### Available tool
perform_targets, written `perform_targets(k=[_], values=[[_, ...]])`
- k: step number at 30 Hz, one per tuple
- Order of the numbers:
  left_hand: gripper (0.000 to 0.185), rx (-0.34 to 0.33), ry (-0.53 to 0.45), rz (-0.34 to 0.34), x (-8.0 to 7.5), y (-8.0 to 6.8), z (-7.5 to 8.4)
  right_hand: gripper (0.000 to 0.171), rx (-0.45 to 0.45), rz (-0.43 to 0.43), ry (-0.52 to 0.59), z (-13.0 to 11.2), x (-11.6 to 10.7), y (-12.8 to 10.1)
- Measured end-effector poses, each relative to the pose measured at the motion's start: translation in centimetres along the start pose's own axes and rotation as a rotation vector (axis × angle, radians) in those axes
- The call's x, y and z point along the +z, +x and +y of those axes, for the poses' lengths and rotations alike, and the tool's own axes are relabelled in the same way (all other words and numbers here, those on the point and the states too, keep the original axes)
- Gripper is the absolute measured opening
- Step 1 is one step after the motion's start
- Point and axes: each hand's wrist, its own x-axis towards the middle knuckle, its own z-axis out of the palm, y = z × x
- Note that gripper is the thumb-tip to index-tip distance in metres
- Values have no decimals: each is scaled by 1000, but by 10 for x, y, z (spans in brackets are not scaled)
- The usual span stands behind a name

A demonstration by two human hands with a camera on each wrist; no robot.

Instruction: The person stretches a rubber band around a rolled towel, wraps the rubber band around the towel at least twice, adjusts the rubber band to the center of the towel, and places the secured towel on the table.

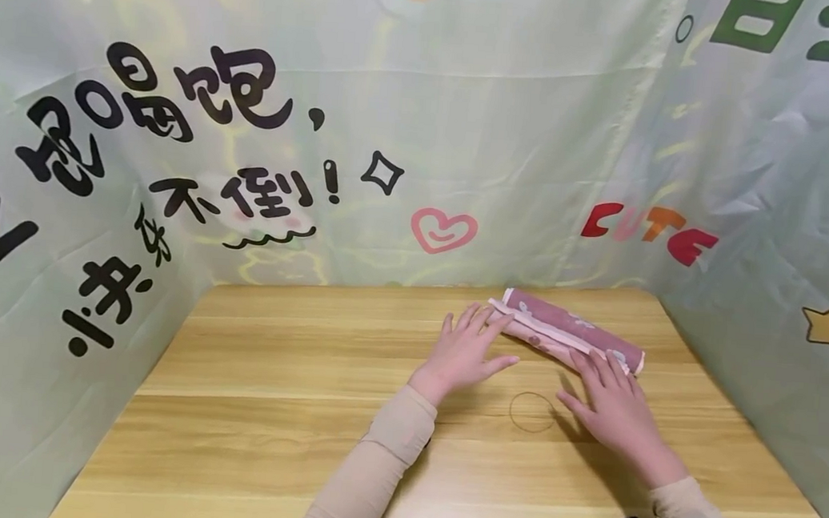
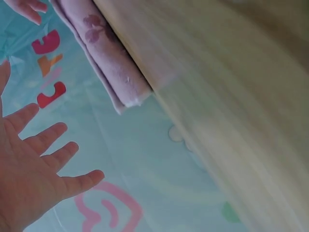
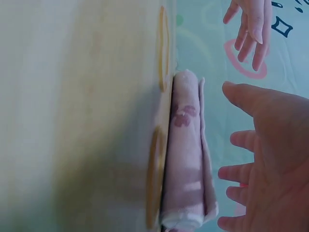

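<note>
Sleeves, beige, enter at six o'clock in the head view. Right hand (image 1: 614, 405) lies flat, fingers straight and spread, holding nothing; fingertips touch the near right end of the rolled towel (image 1: 570, 331). Left hand (image 1: 467, 353) likewise flat and spread, fingertips at the roll's left end, nothing grasped. Wrist views show both palms open, fingers apart. Towel is pink, flower print, rolled tight, lying on the wooden table (image 1: 245, 408) at about one o'clock from centre. Thin rubber band (image 1: 531, 412) lies on the table between the two hands, just beside the right thumb.
</note>
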Motion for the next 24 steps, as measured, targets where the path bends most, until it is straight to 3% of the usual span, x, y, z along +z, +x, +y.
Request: perform_targets(k=[9,16,24], values=[[70,65,53,-29,3,17,9,63,-53,142,176,22,0,-8],[68,116,106,-46,7,34,21,52,17,181,375,42,-5,-14],[66,175,124,-37,16,52,34,42,124,203,431,63,-5,-20]])
